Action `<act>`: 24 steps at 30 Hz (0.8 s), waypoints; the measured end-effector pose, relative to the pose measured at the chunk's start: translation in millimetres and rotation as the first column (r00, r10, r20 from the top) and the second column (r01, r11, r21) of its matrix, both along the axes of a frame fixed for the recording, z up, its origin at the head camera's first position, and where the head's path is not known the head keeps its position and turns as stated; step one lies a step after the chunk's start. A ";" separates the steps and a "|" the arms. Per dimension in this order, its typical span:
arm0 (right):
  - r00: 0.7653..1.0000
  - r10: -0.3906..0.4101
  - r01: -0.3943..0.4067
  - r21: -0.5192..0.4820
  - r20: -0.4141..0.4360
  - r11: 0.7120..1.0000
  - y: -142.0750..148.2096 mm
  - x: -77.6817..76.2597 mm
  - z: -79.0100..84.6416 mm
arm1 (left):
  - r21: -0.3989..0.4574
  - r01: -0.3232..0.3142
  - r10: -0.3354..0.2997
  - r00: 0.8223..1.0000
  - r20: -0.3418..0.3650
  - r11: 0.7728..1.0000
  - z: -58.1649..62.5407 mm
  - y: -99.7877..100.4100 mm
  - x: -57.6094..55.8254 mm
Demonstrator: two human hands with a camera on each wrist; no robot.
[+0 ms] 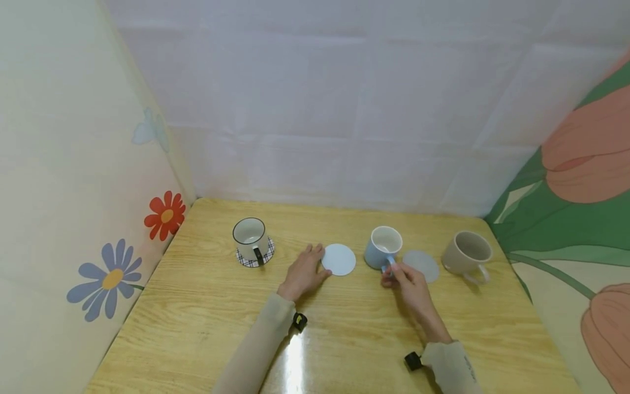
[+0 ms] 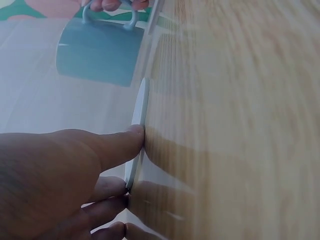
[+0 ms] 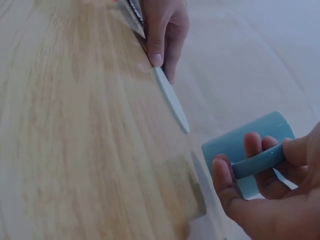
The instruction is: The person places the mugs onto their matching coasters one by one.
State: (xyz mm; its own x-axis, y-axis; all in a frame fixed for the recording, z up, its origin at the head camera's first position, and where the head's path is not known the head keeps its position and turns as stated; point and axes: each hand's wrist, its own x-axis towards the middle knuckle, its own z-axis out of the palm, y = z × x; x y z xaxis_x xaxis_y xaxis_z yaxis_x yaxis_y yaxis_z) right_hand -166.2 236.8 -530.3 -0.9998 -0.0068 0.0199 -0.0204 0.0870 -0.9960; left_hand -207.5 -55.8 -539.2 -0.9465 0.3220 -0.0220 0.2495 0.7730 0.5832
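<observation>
My left hand (image 1: 304,272) holds a round white coaster (image 1: 338,259) by its left edge, thumb on the near side and fingers on the far side. The coaster lies flat on the table, seen edge-on in the left wrist view. My right hand (image 1: 409,285) grips a light blue mug (image 1: 379,253) by its handle (image 3: 257,161), with fingers hooked through it. Upright, the mug hangs slightly above the tabletop, between the white coaster and a grey round coaster (image 1: 421,265). Its inside is pale, and its bottom is hidden in the head view.
On the left, a white mug (image 1: 248,236) with black rim and handle stands on a checked coaster (image 1: 269,254). A beige mug (image 1: 462,254) stands right of the grey coaster. The wooden table (image 1: 206,334) meets a white cloth backdrop (image 1: 315,109) behind and flowered cloths at the sides.
</observation>
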 end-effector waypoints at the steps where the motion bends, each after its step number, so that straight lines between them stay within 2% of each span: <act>1: 1.000 0.000 0.000 0.000 0.001 1.000 -0.5 0.0 1.1 | 0.001 0.000 0.000 1.000 -0.002 1.000 0.1 0.0 0.1; 9: 1.000 0.019 -0.019 -0.019 0.006 1.000 -2.7 1.1 7.3 | -0.005 -0.004 0.004 1.000 0.014 1.000 0.0 1.0 -0.9; 24: 0.996 0.066 -0.065 0.016 -0.058 0.998 -2.0 2.0 8.7 | 0.003 -0.011 0.011 1.000 0.029 1.000 0.6 0.9 -1.0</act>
